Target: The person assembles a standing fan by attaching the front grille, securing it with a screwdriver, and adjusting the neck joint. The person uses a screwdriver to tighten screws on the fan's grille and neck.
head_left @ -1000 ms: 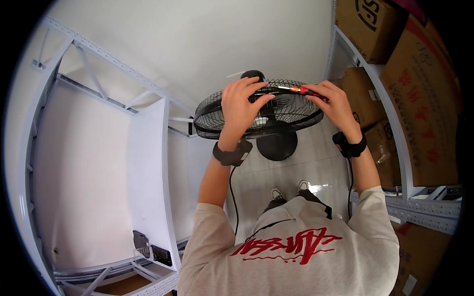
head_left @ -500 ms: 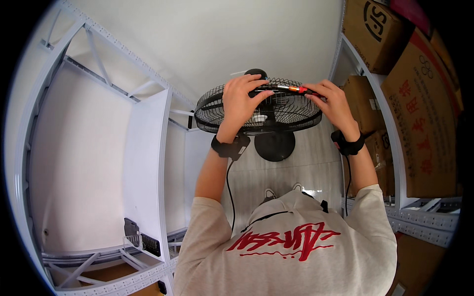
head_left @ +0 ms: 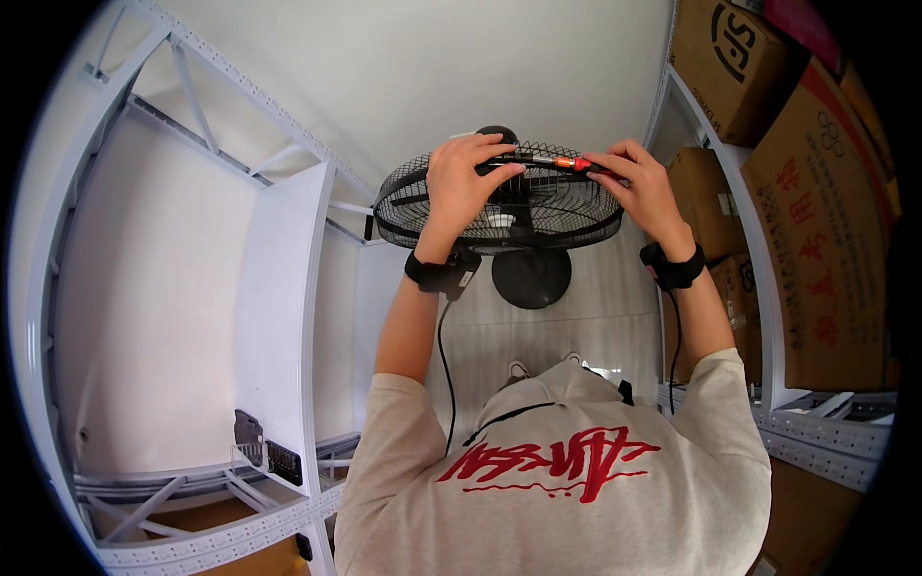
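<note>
A black standing fan [head_left: 531, 279] with a round wire guard [head_left: 567, 216] stands in front of me. Over the guard's upper rim, my right hand [head_left: 642, 187] pinches the handle of a red-and-black screwdriver [head_left: 567, 163]. The tool lies nearly level, its metal shaft pointing left. Its tip end meets the fingers of my left hand [head_left: 458, 187], which are closed at the rim with thumb and forefinger round a small dark part. Whether that part is the tool's end or a piece of the fan, I cannot tell.
White metal shelving [head_left: 279, 317] rises on the left, with a small black device [head_left: 269, 449] on it. More shelving on the right bears cardboard boxes [head_left: 816, 230]. A pale wall [head_left: 432, 67] stands behind the fan. Cables hang from the black bands on my wrists.
The screwdriver and both hands have shifted slightly left and upward in view. My right fingers have changed their position on the handle, and my left hand stays closed at the tip end.
</note>
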### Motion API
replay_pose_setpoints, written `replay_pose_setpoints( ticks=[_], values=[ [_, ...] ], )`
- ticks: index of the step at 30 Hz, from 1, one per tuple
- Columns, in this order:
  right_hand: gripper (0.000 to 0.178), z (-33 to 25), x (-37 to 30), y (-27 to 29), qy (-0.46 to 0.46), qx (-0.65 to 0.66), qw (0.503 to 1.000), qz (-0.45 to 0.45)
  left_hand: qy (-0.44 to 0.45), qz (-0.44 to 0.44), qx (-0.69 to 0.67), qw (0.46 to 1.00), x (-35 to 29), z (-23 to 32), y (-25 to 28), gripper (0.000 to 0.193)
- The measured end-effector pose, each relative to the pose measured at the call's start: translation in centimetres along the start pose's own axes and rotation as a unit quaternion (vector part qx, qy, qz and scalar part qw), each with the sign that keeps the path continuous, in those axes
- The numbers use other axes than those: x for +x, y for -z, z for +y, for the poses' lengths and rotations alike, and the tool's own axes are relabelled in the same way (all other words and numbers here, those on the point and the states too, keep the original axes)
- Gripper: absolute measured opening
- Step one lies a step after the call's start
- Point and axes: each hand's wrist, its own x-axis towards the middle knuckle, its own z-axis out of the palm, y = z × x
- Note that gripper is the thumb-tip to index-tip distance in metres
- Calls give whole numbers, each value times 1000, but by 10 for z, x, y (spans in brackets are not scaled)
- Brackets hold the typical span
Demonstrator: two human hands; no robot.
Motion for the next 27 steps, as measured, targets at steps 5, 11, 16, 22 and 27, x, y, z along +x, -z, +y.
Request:
replay_pose_setpoints(
  ticks=[5, 11, 16, 22, 27],
  values=[
    [32, 8, -1, -3, -6, 26, 1000, -10, -7, 1, 15, 1000, 0, 2, 1, 29],
    [29, 2, 4, 4, 1, 25, 999, -35, 7, -11, -4, 1000, 1, 1, 2, 29],
    [25, 7, 9, 5, 9, 53, 998, -44, -10, -4, 2, 1000, 2, -1, 2, 29],
    [26, 17, 12, 8, -187, 217, 943, -169, -6, -13, -6, 1000, 4, -2, 3, 29],
    [25, 10, 15, 4, 66, -1, 997, -48, -11, -11, 7, 1000, 2, 0, 1, 29]
  ],
)
